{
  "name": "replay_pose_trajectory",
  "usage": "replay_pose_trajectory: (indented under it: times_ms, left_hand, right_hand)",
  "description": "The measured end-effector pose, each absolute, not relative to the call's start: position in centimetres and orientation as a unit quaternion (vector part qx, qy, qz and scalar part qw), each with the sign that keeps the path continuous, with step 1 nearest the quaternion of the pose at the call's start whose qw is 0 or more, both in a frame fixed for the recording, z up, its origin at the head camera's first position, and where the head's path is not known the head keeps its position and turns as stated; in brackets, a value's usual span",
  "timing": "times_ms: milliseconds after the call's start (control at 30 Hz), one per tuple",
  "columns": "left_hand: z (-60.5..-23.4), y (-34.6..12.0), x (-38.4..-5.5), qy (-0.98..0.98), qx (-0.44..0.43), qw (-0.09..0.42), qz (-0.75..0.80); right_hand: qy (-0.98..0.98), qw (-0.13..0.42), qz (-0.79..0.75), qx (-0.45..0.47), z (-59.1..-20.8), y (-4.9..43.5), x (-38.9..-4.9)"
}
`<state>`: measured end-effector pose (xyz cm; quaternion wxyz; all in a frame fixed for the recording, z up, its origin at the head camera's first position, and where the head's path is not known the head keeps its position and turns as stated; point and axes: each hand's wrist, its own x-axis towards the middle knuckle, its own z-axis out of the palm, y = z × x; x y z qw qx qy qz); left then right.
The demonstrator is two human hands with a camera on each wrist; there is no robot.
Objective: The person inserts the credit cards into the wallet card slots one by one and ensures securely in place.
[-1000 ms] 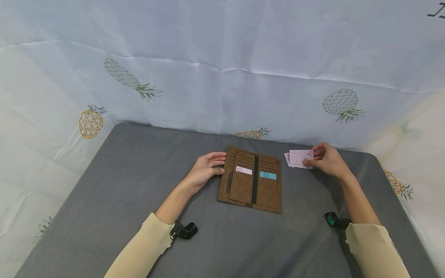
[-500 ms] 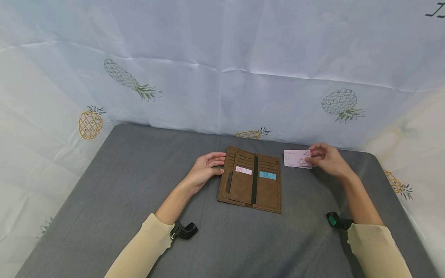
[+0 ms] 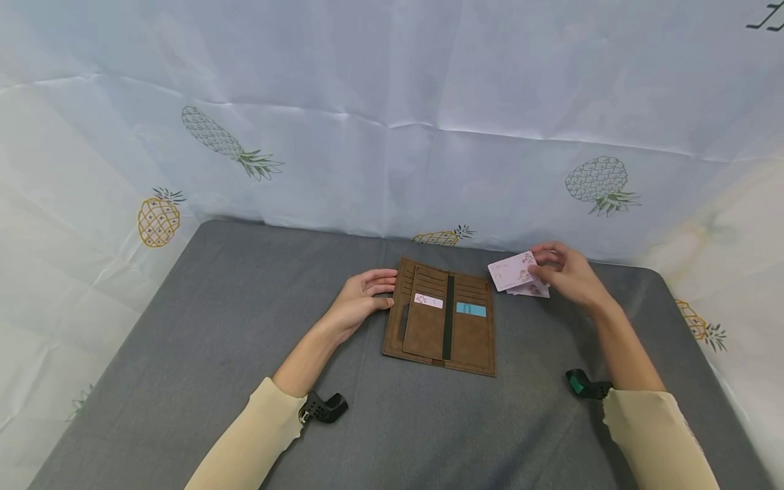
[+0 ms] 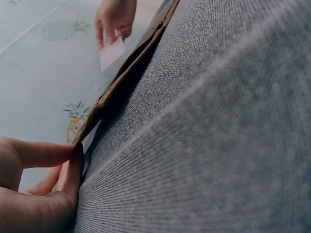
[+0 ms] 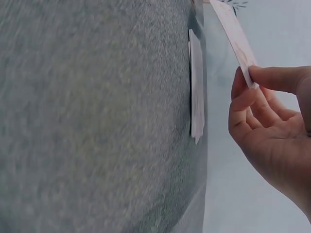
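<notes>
A brown wallet (image 3: pixel 422 333) lies unfolded on the grey table, a pink card (image 3: pixel 429 301) in a left slot and a blue card (image 3: pixel 471 309) in a right one. My left hand (image 3: pixel 361 299) pinches the wallet's left edge between thumb and fingers, which the left wrist view shows close up. To the wallet's right, my right hand (image 3: pixel 569 275) pinches a pale pink floral card (image 3: pixel 512 271) by its corner. In the right wrist view that held card (image 5: pixel 235 36) is tilted and raised off the table, apart from a small stack of cards (image 5: pixel 197 85) lying below.
Grey cloth covers the table (image 3: pixel 257 286). A pale curtain (image 3: pixel 343 163) printed with pineapples hangs along its back edge and sides. Black wrist cameras (image 3: pixel 327 407) sit on both forearms, by the beige sleeves.
My right hand has lifted the top pink card off the stack, moving it slightly left and tilting it. My left hand and the wallet have stayed in place.
</notes>
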<state>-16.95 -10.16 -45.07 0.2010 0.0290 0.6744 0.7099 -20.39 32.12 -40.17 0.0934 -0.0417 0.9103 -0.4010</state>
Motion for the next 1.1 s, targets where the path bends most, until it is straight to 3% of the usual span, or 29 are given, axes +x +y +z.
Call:
replay_pose_trajectory:
  times_ms: [333,1100]
  left_hand:
    - [-45.1,-10.2,-16.9,0.674,0.029,0.200,0.711]
    - [-44.9,-10.2,-16.9,0.676,0.035,0.200,0.708]
  right_hand:
    - [0.902,0.076,-0.420,-0.064,-39.7,29.9,-20.8]
    - [0.883,0.106,-0.431,-0.150,-40.3,26.5,-22.2]
